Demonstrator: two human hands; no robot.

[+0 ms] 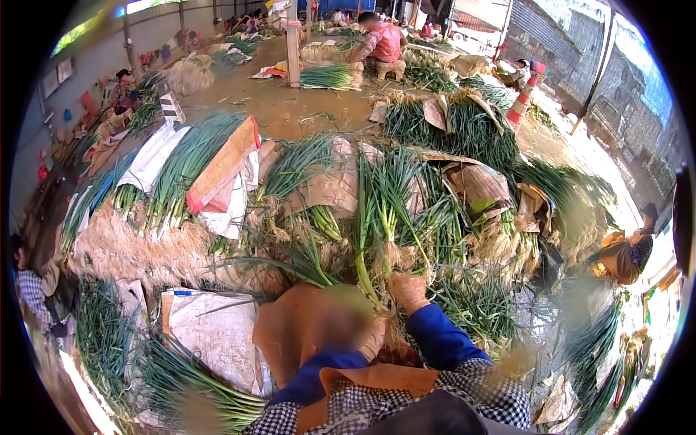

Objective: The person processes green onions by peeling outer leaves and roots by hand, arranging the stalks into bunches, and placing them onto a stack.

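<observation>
Long green onions (366,279) with pale stalks stand in front of me, their leaves reaching up over the pile. My left hand (375,337), in a tan glove, is closed around the lower ends of these stalks; a blurred patch covers part of the view beside it. Just right of the stalks, my gloved right hand (408,291) is curled shut, close to some stringy roots (392,257). What lies inside its fingers is hidden. An orange-brown apron (279,322) spreads below my hands.
A long row of green onions with shaggy roots (138,243) spans the front, partly under sacking (326,190). A white sack (214,326) lies at left, loose onions (475,308) at right. Farther off are a post (292,51), a striped cone (523,101) and a crouching person (380,47).
</observation>
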